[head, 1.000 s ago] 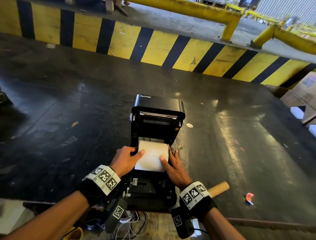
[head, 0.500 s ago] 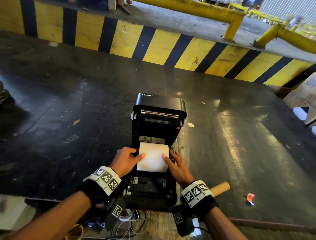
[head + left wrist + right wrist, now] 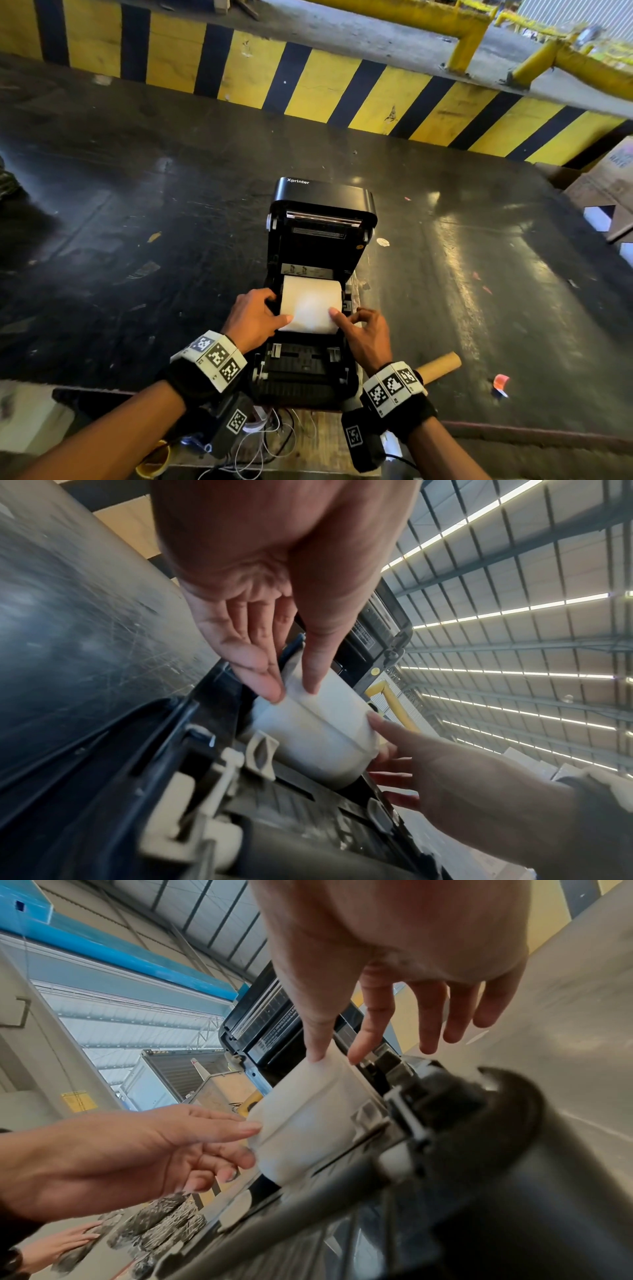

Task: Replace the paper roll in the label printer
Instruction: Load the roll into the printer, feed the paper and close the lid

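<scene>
open-lidded label printer [image 3: 322, 205] at near edge of the bench [image 3: 137, 240], white paper roll [image 3: 310, 305] in its bay, left hand [image 3: 251, 322] pinching roll's left end, right hand [image 3: 368, 337] loose, thumb on right edge, cardboard core [image 3: 440, 365] just right

Your tabletop [image 3: 171, 205] is a dark, scuffed, glossy surface. The label printer [image 3: 322, 195] stands on it near your edge. A cardboard tube [image 3: 440, 365] lies right of the printer, with a red scrap [image 3: 500, 382] farther right.
</scene>
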A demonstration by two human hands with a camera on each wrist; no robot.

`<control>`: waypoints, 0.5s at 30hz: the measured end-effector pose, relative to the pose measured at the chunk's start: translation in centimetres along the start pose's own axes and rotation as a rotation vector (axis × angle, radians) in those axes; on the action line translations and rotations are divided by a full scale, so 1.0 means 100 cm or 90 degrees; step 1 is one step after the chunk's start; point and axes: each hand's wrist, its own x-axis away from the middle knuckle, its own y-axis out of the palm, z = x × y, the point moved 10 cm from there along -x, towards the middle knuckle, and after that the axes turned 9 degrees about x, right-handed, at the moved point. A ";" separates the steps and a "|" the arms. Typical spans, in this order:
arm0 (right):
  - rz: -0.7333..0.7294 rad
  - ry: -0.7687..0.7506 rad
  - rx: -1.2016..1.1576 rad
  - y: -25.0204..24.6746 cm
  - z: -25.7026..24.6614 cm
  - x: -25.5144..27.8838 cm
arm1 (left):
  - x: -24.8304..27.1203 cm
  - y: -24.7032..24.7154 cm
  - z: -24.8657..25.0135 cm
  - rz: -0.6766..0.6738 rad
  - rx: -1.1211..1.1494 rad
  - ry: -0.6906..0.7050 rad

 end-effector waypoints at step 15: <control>-0.034 0.004 0.095 0.006 -0.001 0.021 | 0.009 0.002 -0.006 0.014 0.025 -0.030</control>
